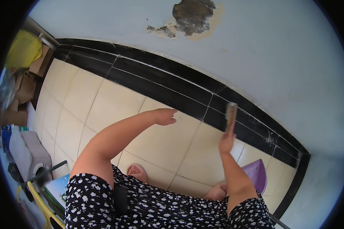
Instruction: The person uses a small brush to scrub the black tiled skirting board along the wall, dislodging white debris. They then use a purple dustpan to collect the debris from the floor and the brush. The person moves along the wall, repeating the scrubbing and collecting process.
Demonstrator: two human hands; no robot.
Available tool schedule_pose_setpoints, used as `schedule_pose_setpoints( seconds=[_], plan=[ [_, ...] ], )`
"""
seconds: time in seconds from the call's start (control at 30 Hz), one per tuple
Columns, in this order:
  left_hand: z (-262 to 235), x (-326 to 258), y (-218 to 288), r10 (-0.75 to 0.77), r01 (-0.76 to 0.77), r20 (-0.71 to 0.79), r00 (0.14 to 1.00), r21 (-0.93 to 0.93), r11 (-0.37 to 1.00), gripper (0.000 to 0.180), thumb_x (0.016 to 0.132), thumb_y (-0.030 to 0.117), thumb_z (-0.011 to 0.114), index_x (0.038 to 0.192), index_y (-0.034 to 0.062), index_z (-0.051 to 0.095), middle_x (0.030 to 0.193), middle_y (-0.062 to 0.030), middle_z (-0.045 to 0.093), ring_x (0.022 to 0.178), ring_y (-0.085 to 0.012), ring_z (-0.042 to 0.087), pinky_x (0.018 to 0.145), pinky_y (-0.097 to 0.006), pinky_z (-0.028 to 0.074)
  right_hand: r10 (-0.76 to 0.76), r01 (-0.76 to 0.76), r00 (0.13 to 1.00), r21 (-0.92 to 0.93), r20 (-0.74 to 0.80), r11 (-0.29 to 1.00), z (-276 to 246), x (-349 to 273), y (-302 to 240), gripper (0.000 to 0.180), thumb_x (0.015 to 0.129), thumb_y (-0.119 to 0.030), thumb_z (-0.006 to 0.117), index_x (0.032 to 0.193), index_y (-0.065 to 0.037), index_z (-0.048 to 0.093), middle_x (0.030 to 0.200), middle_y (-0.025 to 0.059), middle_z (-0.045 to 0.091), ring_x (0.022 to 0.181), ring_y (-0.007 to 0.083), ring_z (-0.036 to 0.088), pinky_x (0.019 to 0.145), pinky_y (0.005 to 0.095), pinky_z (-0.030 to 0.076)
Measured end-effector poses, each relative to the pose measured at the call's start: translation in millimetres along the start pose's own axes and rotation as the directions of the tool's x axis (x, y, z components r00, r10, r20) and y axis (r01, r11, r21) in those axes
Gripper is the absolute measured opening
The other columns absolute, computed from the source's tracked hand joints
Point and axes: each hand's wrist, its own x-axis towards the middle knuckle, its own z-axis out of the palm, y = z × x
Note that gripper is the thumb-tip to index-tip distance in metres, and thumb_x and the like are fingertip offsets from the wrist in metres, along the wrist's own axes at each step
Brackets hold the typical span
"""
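Note:
In my right hand (226,143) is a small brush (231,118) with a wooden back and pale bristles, my fingers closed round its handle. The brush points away from me, over the black skirting tiles (160,86) at the foot of the wall; whether it touches them I cannot tell. My left hand (166,116) hangs empty over the cream floor tiles, its fingers loosely bent and a little apart. By my right forearm stands a purple dustpan (259,175), partly hidden by the arm. White specks (270,139) mark the black tiles to the right.
Ahead rises a pale wall (271,49) with a patch of peeled plaster (193,17). At the left are cardboard boxes (42,61), a yellow bag (25,49), grey cushioned things (30,149) and a yellow curved frame (42,202). My foot in a pink slipper (137,172) is on the floor.

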Motion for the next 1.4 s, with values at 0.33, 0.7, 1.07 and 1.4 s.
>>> schedule_pose_setpoints(
  seconds=[0.33,0.7,1.07,1.4],
  plan=[
    [22,-8,48,-0.276,0.011,-0.068,0.959,-0.962,0.274,0.042,0.093,0.040,0.043,0.120,0.0066,0.047,0.100,-0.0055,0.057,0.090,-0.0170,0.053,0.088,-0.035,0.041,-0.272,0.089,0.918,0.519,0.288,0.850,5,-39,-214,0.058,0.085,0.001,0.051,0.138,-0.006,0.029,0.111,0.0144,0.049,0.103,0.0322,0.052,0.086,0.0382,0.043],
    [31,21,4,-0.476,-0.197,-0.259,0.840,-0.964,0.178,0.030,0.093,0.020,0.044,0.121,0.0095,0.040,0.081,-0.0044,0.049,0.069,-0.0149,0.054,0.062,-0.030,0.051,-0.694,0.414,0.647,0.619,0.316,0.668,-19,-33,-217,0.054,0.074,-0.011,0.064,0.126,-0.005,0.047,0.127,0.0149,0.047,0.112,0.0337,0.046,0.096,0.0389,0.038],
    [-40,-22,-202,-0.722,0.155,-0.657,0.216,-0.707,0.690,0.062,0.080,0.024,0.048,0.138,0.0079,0.030,0.104,-0.0315,0.058,0.098,-0.0433,0.057,0.088,-0.045,0.045,-0.095,0.281,0.850,-0.294,0.518,0.914,-15,42,-79,0.091,0.075,-0.036,0.069,0.143,-0.007,0.016,0.146,0.0210,0.019,0.131,0.0367,0.027,0.105,0.0410,0.031],
    [0,-17,-166,-0.578,0.464,-0.648,0.496,-0.365,0.807,0.069,0.086,0.013,0.043,0.144,0.0195,0.007,0.113,-0.0280,0.044,0.089,-0.0417,0.057,0.077,-0.048,0.049,0.032,0.312,0.800,-0.461,0.599,0.831,4,44,-59,0.098,0.076,-0.046,0.066,0.145,-0.008,0.007,0.150,0.0197,0.003,0.138,0.0320,0.013,0.109,0.0340,0.025]
  ],
)
